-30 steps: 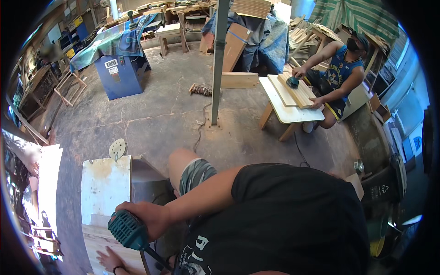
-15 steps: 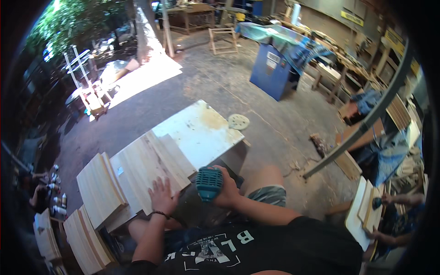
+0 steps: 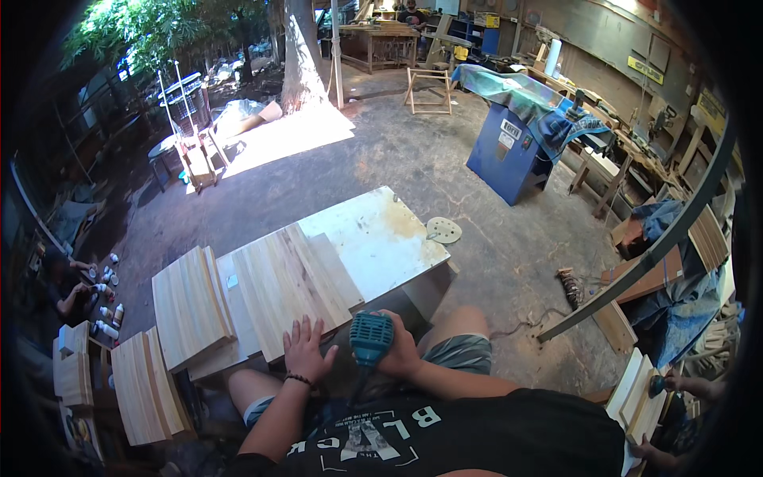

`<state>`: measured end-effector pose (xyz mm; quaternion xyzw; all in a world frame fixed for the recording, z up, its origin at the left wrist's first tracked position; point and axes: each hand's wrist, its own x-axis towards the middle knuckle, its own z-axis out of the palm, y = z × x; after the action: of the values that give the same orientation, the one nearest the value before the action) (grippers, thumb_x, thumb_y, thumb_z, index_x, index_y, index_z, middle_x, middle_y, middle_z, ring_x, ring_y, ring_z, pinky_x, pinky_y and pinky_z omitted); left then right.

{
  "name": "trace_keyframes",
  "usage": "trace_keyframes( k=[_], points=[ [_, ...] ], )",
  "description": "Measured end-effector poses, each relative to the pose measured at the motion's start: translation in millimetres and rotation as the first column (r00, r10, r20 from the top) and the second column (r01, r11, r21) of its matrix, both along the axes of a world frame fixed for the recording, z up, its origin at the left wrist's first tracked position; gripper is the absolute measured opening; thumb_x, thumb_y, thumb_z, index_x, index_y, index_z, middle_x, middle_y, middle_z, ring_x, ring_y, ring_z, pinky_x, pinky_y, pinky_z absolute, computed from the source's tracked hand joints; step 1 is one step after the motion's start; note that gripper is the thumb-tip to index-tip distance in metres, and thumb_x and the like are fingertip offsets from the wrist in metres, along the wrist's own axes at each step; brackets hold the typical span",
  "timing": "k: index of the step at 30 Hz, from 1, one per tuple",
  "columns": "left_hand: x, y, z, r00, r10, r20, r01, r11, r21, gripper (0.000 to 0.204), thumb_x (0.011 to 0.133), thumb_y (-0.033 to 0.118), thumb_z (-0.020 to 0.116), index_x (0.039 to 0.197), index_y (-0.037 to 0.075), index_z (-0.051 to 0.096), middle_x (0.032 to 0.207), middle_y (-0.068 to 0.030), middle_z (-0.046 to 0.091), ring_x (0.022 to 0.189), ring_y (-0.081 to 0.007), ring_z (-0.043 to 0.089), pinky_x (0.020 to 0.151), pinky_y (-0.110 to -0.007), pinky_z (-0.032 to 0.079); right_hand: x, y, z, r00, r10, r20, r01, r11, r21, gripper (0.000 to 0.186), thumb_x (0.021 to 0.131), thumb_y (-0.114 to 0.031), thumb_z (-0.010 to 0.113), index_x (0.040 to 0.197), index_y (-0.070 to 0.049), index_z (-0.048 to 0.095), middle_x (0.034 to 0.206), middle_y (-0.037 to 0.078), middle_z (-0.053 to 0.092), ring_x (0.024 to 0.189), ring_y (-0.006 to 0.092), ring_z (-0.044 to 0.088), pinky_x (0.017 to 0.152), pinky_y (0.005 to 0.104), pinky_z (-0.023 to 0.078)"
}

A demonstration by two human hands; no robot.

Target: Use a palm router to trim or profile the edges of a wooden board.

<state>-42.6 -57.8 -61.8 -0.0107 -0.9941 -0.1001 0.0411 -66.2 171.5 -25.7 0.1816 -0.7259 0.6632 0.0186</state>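
My left hand (image 3: pixel 310 355) lies spread on the near edge of a pale striped wooden board (image 3: pixel 282 290), which rests on a thinner panel on a white-topped bench (image 3: pixel 389 222). My right hand (image 3: pixel 397 354) grips a teal power tool (image 3: pixel 370 337) with a vented housing, held just beside my left hand at the board's near edge; its underside is hidden. A round perforated disc (image 3: pixel 443 230) sits at the bench's far right corner. More stacked boards (image 3: pixel 187 306) lie to the left, with another stack (image 3: pixel 139 381) nearer me.
A co-worker (image 3: pixel 67 286) at far left is among bottles and cans. Another co-worker's hand (image 3: pixel 679 385) holds a tool over boards at lower right. A grey post (image 3: pixel 636 274) rises at right. A blue machine (image 3: pixel 505 155) stands behind the bench, a wooden frame (image 3: pixel 429 91) beyond.
The view has swung left from the co-worker at right toward the bench and the outdoor area, then lifted slightly. The teal tool stays in my right hand; my left hand remains on the board.
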Motion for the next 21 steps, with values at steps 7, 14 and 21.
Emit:
trace_keyframes(
  k=[7, 14, 21],
  points=[
    [-26, -5, 20, 0.968, 0.164, 0.19, -0.171, 0.985, 0.022, 0.08, 0.094, 0.062, 0.049, 0.158, 0.02, 0.03, 0.165, -0.0183, 0.021, 0.153, -0.0386, 0.016, 0.121, -0.06, 0.011, 12, 8, 18, 0.971, -0.07, -0.228, 0.103, 0.985, 0.138, 0.091, 0.068, -0.029, 0.093, 0.135, -0.006, 0.037, 0.121, 0.013, 0.066, 0.11, 0.0238, 0.067, 0.094, 0.037, 0.054],
    [-63, -34, 36, 0.926, 0.265, 0.27, -0.271, 0.962, -0.014, 0.09, 0.09, 0.069, 0.049, 0.16, 0.019, 0.023, 0.168, -0.0178, 0.011, 0.155, -0.037, 0.01, 0.122, -0.059, 0.008, 13, 10, 24, 0.973, -0.081, -0.218, 0.118, 0.979, 0.164, 0.091, 0.068, -0.028, 0.093, 0.135, -0.006, 0.037, 0.12, 0.013, 0.066, 0.109, 0.0238, 0.067, 0.094, 0.0365, 0.054],
    [-82, -50, 42, 0.914, 0.316, 0.256, -0.328, 0.945, 0.005, 0.094, 0.089, 0.071, 0.05, 0.161, 0.018, 0.022, 0.168, -0.0172, 0.011, 0.155, -0.0357, 0.01, 0.123, -0.055, 0.008, 14, 9, 24, 0.972, -0.105, -0.211, 0.143, 0.974, 0.174, 0.09, 0.068, -0.028, 0.093, 0.135, -0.006, 0.038, 0.121, 0.013, 0.065, 0.11, 0.0239, 0.067, 0.094, 0.0371, 0.053]
  ],
)
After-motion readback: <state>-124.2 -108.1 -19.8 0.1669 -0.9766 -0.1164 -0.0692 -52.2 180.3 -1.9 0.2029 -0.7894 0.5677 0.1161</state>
